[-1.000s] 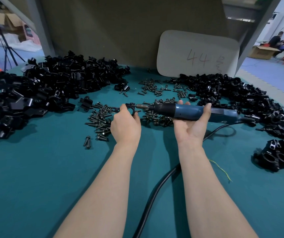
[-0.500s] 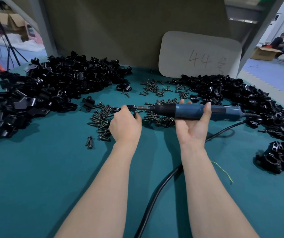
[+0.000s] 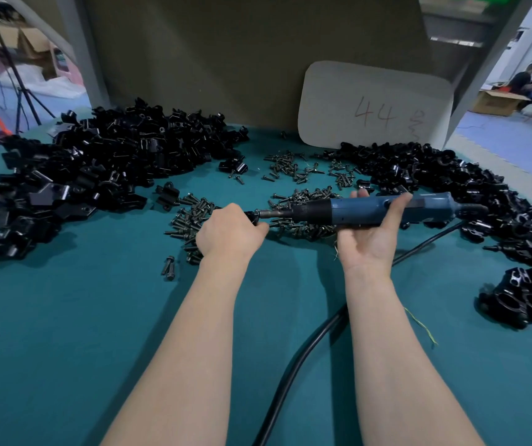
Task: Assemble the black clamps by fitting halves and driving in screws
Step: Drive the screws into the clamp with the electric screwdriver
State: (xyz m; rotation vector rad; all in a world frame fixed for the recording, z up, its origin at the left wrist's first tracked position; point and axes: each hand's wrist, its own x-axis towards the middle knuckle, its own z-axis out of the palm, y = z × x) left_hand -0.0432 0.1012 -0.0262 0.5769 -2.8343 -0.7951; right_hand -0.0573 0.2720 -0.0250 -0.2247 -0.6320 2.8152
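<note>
clamp halves (image 3: 97, 175) heaped on bench (image 3: 65, 333), far left of screwdriver (image 3: 364, 210) | loose screws (image 3: 190, 217) left of and beneath its tip | left hand (image 3: 229, 233) grip curled round black clamp (image 3: 252, 216), clamp at screwdriver's bit | right hand (image 3: 371, 236) grip wrapped round screwdriver body, held level | assembled clamps (image 3: 528, 297) lower right of screwdriver

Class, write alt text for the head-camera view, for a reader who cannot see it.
A person's right hand holds a blue electric screwdriver sideways, its bit against a black clamp gripped in the left hand. Heaps of black clamp halves and loose screws lie on the teal table.
</note>
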